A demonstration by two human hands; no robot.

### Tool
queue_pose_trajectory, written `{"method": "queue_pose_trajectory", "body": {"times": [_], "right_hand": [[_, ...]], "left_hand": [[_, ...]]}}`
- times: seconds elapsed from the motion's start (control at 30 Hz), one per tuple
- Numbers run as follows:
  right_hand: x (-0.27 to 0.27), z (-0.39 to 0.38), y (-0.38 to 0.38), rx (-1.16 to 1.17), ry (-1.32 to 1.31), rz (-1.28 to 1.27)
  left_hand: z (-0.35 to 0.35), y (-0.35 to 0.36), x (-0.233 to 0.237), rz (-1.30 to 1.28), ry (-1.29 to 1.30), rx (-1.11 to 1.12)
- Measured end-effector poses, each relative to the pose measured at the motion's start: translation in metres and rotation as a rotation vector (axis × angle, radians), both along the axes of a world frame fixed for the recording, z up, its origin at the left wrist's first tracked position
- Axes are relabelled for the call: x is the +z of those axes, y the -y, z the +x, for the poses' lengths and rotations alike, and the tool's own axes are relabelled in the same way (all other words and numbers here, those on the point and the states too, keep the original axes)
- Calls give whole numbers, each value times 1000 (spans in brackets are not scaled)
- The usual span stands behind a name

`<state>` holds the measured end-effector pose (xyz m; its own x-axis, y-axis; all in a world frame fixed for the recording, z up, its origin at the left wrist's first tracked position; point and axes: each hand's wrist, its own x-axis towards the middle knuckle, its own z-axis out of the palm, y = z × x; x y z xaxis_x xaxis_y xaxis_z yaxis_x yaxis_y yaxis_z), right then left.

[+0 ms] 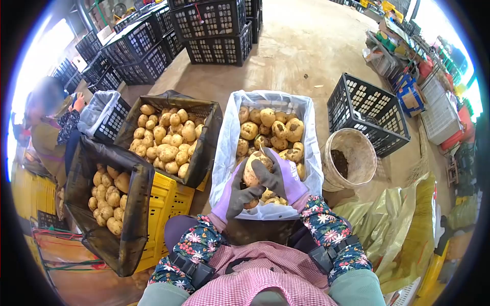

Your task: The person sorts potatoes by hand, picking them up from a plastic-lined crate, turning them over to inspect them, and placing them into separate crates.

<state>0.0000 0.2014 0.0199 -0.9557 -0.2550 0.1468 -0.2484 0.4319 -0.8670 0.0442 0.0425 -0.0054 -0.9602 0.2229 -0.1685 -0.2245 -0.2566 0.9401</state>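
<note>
My left hand (237, 194), in a purple and dark grey glove, is closed round a large potato (251, 172) from the left. On the right side of that potato, my right hand (278, 176), gloved alike, has its fingers pressed on the surface. Both hands are over the near part of a crate lined with white plastic (229, 127), which holds many soil-marked potatoes (279, 129). Part of the held potato is hidden by the fingers. Another potato (250, 204) shows just below my left hand.
Left are two dark-lined crates (206, 109) (140, 204) of potatoes, one on a yellow crate (162, 204). Right are a bucket (328, 163) with dark matter, a black crate (372, 137) and yellowish sacks (393, 219). A co-worker (51, 127) sits far left; stacked crates (214, 46) stand ahead.
</note>
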Motion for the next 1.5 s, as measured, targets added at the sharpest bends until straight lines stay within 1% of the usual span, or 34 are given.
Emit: {"method": "queue_pose_trajectory", "body": {"times": [0.03, 0.07, 0.1, 0.17, 0.2, 0.23, 0.3, 0.33, 0.37, 0.43, 0.47, 0.5, 0.57, 0.6, 0.7, 0.73, 0.77, 0.83, 0.93, 0.97, 1.03, 1.1, 1.17, 1.2, 1.23, 1.3, 1.37, 1.4, 1.47, 1.5], "right_hand": [[1, 0, -3, 35, 39, -43], [-40, -16, -12, 111, 135, -218], [-36, -13, -15, 105, 134, -219], [-26, -8, -18, 55, -330, 5], [-32, -10, -16, 52, -316, -77], [-31, -11, -15, 52, -312, -79], [-18, -13, -13, -62, 201, -211], [-13, -13, -15, -84, 437, -344], [-9, -11, -15, -78, 436, -344], [-2, -10, -10, -71, 716, -692], [-6, -11, -8, -63, 713, -692], [-15, -12, -7, -16, 570, -585], [-33, -8, -5, 60, 297, -379], [-6, -3, -6, -26, 230, -213], [-7, -8, -5, -94, 204, -150], [-2, -5, -7, -99, 187, -75], [-6, -7, -7, -93, 188, -74], [-19, -10, -7, -89, 165, -87], [-20, -14, -6, -116, 245, -69], [-20, -18, -7, -109, 234, -64], [-27, -15, -6, 36, 486, -555], [-30, -10, -3, 176, 41, -299], [-20, -5, -1, 130, -78, 38], [-20, -4, -1, 125, -70, 32], [-18, -5, -2, 126, -62, 71], [-15, -7, -3, 134, -56, 112], [-14, -6, -2, 71, 61, -140], [-13, -9, -4, 76, 54, -139], [-14, -11, -13, 138, 386, -410], [-3, -11, -13, 165, 553, -544]], "left_hand": [[-1, 0, -1, 57, 8, -28], [0, -1, 5, 117, 43, -68], [1, -3, 5, 117, 43, -75], [3, -6, 3, 204, 161, -183], [4, -7, 2, 203, 160, -184], [6, -8, -2, 237, 184, -183], [10, -9, -2, 305, 232, -181], [10, -6, 3, 330, 225, -204], [6, -5, 1, 329, 222, -199], [-2, -5, -8, 63, -8, -133], [-3, -4, -9, -48, -59, -106], [-4, -5, -11, -49, -60, -105], [-2, -5, -17, 129, 19, -107], [4, -6, 5, 169, 142, -148], [6, -3, 7, 227, 199, -169], [7, 1, 4, 230, 200, -189], [9, 5, -5, 232, 200, -183], [11, 11, -21, 427, 358, -239], [13, 11, -21, 453, 420, -212], [9, 7, -14, 458, 407, -208], [9, 1, 6, 229, 209, -61], [6, 8, -4, 224, 209, -55], [6, 13, -20, 349, 290, -86], [9, 15, -24, 439, 372, -86], [10, 16, -25, 438, 374, -87], [9, 19, -28, 579, 366, -179], [11, 16, -27, 619, 390, -158], [7, 13, -18, 491, 302, -127], [4, 12, -9, 274, 176, -93], [2, 13, -8, 276, 172, -97]]}}
